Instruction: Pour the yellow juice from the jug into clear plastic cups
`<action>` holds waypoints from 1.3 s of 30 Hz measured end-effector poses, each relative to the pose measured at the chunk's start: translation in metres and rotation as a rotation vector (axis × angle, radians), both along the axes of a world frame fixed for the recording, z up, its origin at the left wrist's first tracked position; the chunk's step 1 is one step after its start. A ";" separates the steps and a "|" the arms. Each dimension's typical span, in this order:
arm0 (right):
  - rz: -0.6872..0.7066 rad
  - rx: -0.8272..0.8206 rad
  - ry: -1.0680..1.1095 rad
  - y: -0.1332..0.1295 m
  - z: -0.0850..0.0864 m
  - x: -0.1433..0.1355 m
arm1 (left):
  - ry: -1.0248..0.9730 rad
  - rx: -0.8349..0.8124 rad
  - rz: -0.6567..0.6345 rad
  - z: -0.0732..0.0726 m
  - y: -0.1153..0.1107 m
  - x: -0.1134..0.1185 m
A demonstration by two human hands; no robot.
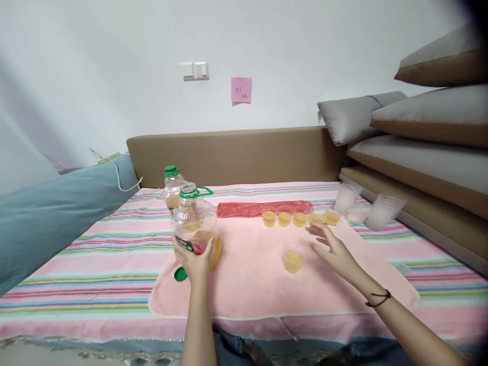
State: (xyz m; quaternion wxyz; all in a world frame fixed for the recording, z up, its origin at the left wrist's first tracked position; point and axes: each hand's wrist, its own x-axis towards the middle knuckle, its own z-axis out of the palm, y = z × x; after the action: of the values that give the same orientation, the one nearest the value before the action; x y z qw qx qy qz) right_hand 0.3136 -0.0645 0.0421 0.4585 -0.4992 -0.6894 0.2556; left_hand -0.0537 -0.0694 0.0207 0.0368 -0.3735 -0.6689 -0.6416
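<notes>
My left hand point(195, 260) is wrapped round a large clear plastic bottle point(192, 221) of yellow liquid, its mouth uncapped and a green handle ring at the neck. The bottle's lower part is partly hidden by the hand. Beside it lies a green cap point(180, 274). My right hand point(331, 249), fingers apart and holding nothing, hovers to the right of a small clear cup point(292, 261) with yellow liquid. Behind that hand, several similar filled cups point(284, 217) stand in a row, the rightmost ones partly covered or blurred.
A second bottle point(172, 185) with a green cap stands behind the first. Along the back of the pink mat point(244, 284) lies a red plastic wrapper point(240, 209). Stacks of clear cups point(385, 211) rest at the right, near piled cushions point(430, 152). A teal bolster point(76, 218) borders the left.
</notes>
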 end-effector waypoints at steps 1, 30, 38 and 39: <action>0.008 -0.034 0.004 -0.003 -0.012 0.008 | 0.014 -0.004 0.007 0.000 -0.001 0.002; 0.189 -0.229 0.082 0.006 -0.042 -0.029 | -0.453 -0.591 -0.943 -0.015 0.044 0.168; 0.198 -0.251 0.171 0.016 -0.049 -0.022 | -0.554 -0.606 -1.117 -0.012 0.030 0.177; 0.195 -0.257 0.186 0.015 -0.048 -0.021 | -0.553 -0.598 -1.121 -0.011 0.029 0.177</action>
State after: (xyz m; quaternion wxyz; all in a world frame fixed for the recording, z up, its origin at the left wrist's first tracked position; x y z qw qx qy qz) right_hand 0.2928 -0.0491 -0.0055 0.4255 -0.4587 -0.6510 0.4299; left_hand 0.1230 -0.0400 0.0095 -0.5767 -0.4797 -0.5078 -0.4236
